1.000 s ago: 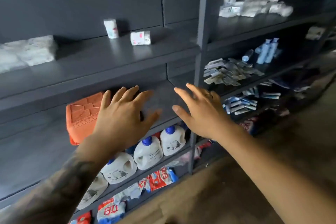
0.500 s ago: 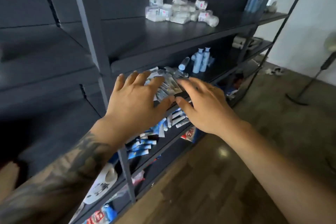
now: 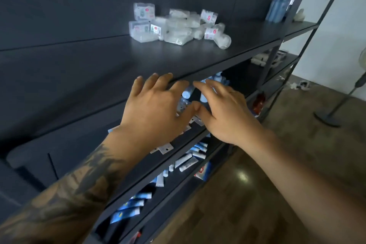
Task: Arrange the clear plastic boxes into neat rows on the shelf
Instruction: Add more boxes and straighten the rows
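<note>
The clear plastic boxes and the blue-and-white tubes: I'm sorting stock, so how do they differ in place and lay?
The clear plastic boxes sit heaped in a pile on the upper shelf; the blue-and-white tubes lie flat and scattered on a lower shelf. The boxes are blocky and see-through; the tubes are slim and opaque. Both lots are untidy, and neither the left hand nor the right hand holds any.

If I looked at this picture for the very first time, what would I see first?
First, two bare hands, the left hand and right hand, both open, reaching up in front of a dark grey metal shelf. Behind them, on the shelf board, sits a jumbled heap of clear plastic boxes with little red labels, not in rows yet.
</note>
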Tool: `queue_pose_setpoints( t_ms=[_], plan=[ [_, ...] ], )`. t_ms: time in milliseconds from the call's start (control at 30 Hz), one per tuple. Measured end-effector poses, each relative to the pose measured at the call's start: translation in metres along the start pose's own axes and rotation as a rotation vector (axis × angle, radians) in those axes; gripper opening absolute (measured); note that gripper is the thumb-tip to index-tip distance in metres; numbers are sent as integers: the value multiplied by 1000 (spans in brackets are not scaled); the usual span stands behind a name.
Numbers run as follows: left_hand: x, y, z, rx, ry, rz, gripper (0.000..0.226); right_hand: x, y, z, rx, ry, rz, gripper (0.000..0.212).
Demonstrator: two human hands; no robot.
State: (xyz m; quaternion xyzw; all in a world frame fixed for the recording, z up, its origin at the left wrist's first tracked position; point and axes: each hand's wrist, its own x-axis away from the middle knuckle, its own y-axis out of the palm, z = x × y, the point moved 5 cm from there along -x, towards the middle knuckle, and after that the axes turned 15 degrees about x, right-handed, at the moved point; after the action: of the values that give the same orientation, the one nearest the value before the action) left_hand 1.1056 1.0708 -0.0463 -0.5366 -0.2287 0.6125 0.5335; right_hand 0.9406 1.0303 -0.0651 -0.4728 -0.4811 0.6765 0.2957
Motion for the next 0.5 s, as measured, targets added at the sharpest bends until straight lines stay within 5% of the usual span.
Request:
queue_pose_setpoints(
  t_ms=[500],
  plan=[
    [-179,40,24,-66,-326,34,64,-187,29,155,-139,-224,327,41]
  ],
)
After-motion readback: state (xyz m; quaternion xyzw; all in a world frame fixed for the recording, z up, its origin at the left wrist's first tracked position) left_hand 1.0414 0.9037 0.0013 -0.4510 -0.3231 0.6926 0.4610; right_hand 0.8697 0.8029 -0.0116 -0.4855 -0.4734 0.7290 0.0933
